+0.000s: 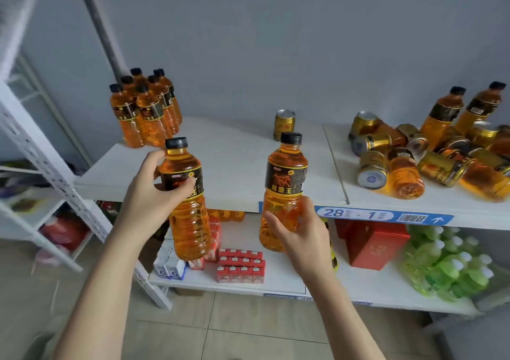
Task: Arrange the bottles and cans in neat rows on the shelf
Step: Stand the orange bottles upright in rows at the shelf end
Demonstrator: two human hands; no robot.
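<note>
Amber drink, left side: the left bottle, black-capped and dark-labelled, leans slightly and is held in the air before the near edge of the top shelf.
Left hand: fingers and thumb curl round that bottle's shoulder and label.
Amber drink, right side: the right bottle is upright, also off the shelf, in front of its near edge.
Right hand: wraps round the lower body of the right bottle from below.
Far left of shelf: a standing group of six matching bottles, upright in two short rows, close together.
Far middle: one gold can upright, alone.
Right of shelf: a heap of gold cans and amber bottles lying on their sides, touching and overlapping; two upright bottles stand behind it.
Shelf front: a blue price strip.
Lower shelf: red cartons in rows, a red box, green bottles at the right.
</note>
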